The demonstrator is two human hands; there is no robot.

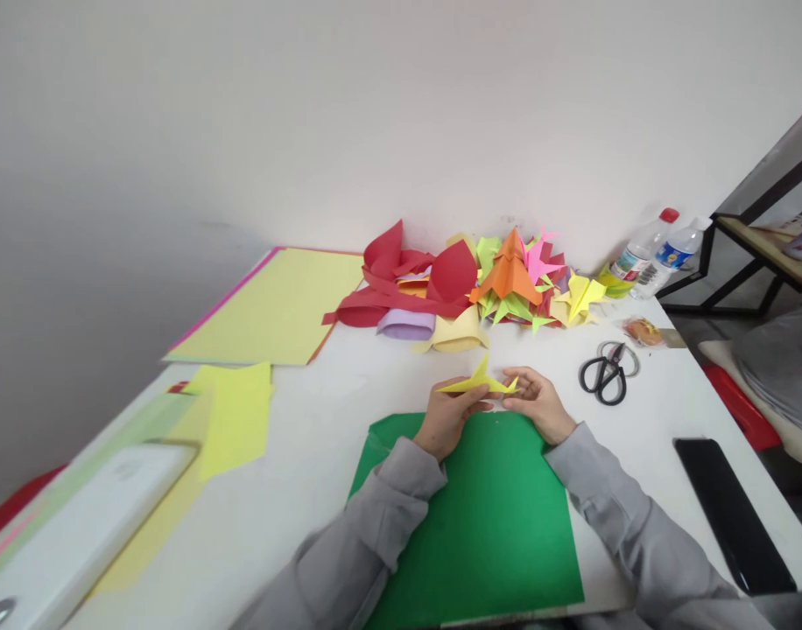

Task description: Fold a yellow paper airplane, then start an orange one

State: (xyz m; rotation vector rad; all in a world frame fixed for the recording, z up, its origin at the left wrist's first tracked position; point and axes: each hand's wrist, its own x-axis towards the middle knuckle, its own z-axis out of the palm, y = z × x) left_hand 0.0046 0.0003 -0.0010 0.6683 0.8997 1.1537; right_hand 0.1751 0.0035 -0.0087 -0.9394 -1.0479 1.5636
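A small folded yellow paper figure [478,379] with pointed tips and an upright fin is held above the far edge of a green sheet [493,516]. My left hand [445,416] is closed around its left part, with the thumb pressed on the near side. At the figure's right tip, the fingers and thumb of my right hand [538,404] pinch the paper. Beyond my hands lies a pile of folded paper pieces, among them an orange paper plane [510,273], a yellow one [580,298] and red paper loops [401,284].
Black-handled scissors [603,378] lie right of my hands, and a black phone [733,512] is nearer the right edge. Two plastic bottles [670,255] stand at the back right. On the left are large paper sheets [270,306], yellow paper [236,420] and a white device [105,534].
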